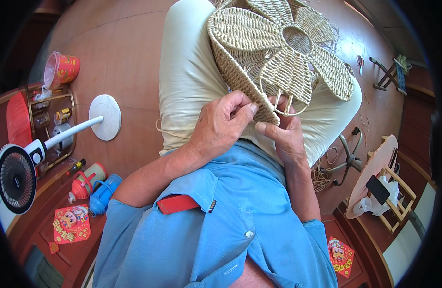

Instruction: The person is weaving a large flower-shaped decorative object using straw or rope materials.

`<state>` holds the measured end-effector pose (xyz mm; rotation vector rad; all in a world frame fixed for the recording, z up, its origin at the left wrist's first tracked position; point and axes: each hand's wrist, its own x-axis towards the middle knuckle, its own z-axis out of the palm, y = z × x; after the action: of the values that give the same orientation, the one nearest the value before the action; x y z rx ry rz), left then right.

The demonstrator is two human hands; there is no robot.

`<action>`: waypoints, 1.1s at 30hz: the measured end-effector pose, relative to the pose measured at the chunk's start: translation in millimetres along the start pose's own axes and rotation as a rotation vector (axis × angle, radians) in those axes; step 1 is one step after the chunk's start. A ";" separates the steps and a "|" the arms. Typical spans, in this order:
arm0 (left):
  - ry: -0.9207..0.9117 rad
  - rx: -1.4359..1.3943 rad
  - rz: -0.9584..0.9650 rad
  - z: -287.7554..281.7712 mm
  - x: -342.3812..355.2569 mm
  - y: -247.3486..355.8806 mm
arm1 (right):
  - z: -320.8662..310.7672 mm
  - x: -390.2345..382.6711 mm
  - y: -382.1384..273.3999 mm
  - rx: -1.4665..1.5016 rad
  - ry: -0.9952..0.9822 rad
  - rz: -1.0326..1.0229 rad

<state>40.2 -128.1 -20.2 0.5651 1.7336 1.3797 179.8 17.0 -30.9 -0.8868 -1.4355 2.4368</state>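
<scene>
A: In the head view, where does the work sit against the hands?

B: The woven flower piece (283, 53) rests on the person's lap, on the cream trousers (187, 77), and stretches up and away from both hands. Its near corner comes down right between them, so each hand meets it at the lower edge.

A: Which hand is nearer?

B: Both touch it. The left hand (221, 127) has its fingers curled together, thumb and forefinger pinched on the woven edge. The right hand (283, 134) lies just right of it, thumb pressed up against the same edge, fingers behind the work; I cannot tell how tightly they close there.

A: And the long axis?

B: The border band by the hands runs diagonally, from the upper left down to the pinch point. Just right of that point a few bare wire loops (285, 103) stick out unwoven, directly above the right thumb.

A: How does the piece look?

B: Pale straw-coloured cord, wound closely over a frame into petal shapes around an open round centre, with loose strands trailing off the far side.

A: Anything else nearby?

B: A white standing fan (19, 177) lies well off to the left of the left arm, on the wooden floor (120, 48).
</scene>
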 end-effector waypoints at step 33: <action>0.237 0.731 0.876 -0.7 3.5 -6.9 | -24.7 18.6 14.6 0.143 -0.153 -0.049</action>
<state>38.7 -127.9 -27.8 1.7838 2.3118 1.3401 181.0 35.7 -59.6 -0.6402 -1.2918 2.5809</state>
